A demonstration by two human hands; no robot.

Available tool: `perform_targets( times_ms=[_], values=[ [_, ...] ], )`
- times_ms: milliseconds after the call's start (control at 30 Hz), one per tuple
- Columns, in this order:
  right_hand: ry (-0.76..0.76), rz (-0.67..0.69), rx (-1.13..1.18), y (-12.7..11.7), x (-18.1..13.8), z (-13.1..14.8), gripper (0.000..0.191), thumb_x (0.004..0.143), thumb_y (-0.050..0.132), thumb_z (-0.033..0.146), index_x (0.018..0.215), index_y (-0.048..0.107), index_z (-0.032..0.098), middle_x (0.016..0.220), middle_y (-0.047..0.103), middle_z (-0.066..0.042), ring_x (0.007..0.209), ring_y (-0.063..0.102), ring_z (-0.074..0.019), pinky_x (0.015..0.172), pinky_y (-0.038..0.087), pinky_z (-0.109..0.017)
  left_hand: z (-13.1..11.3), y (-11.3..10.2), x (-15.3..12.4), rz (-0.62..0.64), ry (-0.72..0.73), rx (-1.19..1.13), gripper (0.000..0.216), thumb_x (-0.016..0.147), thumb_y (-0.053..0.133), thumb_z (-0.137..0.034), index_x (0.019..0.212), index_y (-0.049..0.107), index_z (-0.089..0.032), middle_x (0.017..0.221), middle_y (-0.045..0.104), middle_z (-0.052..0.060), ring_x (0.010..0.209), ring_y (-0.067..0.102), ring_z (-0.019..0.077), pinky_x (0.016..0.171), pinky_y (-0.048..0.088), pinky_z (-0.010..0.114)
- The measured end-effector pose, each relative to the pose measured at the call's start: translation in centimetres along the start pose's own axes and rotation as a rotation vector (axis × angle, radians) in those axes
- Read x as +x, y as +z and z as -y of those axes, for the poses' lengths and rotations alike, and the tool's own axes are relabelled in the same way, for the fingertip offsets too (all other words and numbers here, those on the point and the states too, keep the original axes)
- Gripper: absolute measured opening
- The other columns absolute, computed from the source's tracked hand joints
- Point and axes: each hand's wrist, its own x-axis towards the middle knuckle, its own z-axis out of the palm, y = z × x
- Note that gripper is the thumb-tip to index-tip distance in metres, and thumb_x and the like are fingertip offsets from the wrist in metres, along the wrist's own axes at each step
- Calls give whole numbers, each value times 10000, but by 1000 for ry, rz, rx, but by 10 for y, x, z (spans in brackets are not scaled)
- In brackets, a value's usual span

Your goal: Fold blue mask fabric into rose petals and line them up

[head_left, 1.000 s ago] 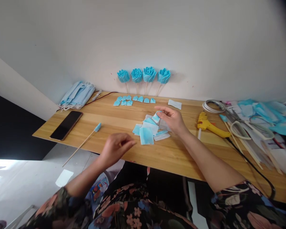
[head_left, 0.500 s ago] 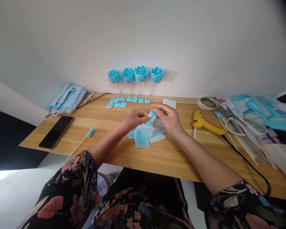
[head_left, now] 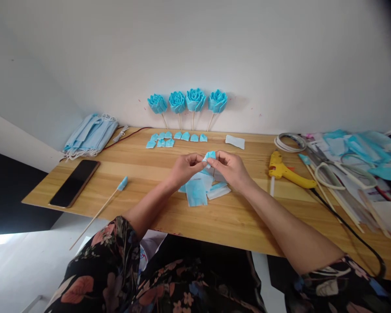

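My left hand [head_left: 185,168] and my right hand [head_left: 230,167] meet above the middle of the wooden table [head_left: 234,217]. Both pinch one small blue fabric piece [head_left: 210,155] between their fingertips. Just below them lies a loose pile of blue and white fabric squares [head_left: 198,189]. A row of small folded blue pieces [head_left: 174,138] lies near the wall. Behind that row, several blue fabric roses on sticks [head_left: 186,101] lean against the wall.
A stack of blue face masks [head_left: 89,134] and a dark phone [head_left: 74,183] lie at the left. A skewer with a blue tip [head_left: 111,201] overhangs the front edge. At the right are a yellow glue gun [head_left: 288,171] with its cable, scissors [head_left: 326,171], tape rolls [head_left: 288,142] and mask scraps.
My left hand rose from the table's front edge and joined my right hand on the small blue piece. The right hand stayed above the pile.
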Motion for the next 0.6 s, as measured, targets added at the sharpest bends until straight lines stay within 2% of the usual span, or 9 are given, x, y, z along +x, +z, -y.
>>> perform_targets(
  times_ms=[167,267,400,600],
  values=[
    [24,-8,93,-5,2,0,423,875,599,587,743,664,190,747,640,-20,723,583,-153,704,480,-279,2,-2,-2,0,-11,-31,285,724,719,-409,720,604,-149,668,584,-18,586,486,74,541,388,217],
    [36,-22,173,-8,4,-2,408,866,614,596,845,727,204,837,685,-33,789,623,-165,774,510,-293,2,-3,-2,-3,-16,-37,274,732,712,-400,727,607,-147,664,585,-19,585,492,74,545,391,215],
    [52,-42,165,-9,5,-4,368,820,696,551,969,763,221,862,712,-27,793,628,-159,783,511,-292,3,-3,-2,-3,1,25,248,750,700,-376,718,606,-149,659,578,-18,585,486,75,540,377,215],
    [95,-55,169,-5,3,1,358,777,736,505,980,763,211,817,719,-19,699,602,-136,673,485,-269,0,1,-5,1,-20,98,218,759,700,-341,698,615,-149,605,545,-31,546,438,67,521,330,218]
  ],
)
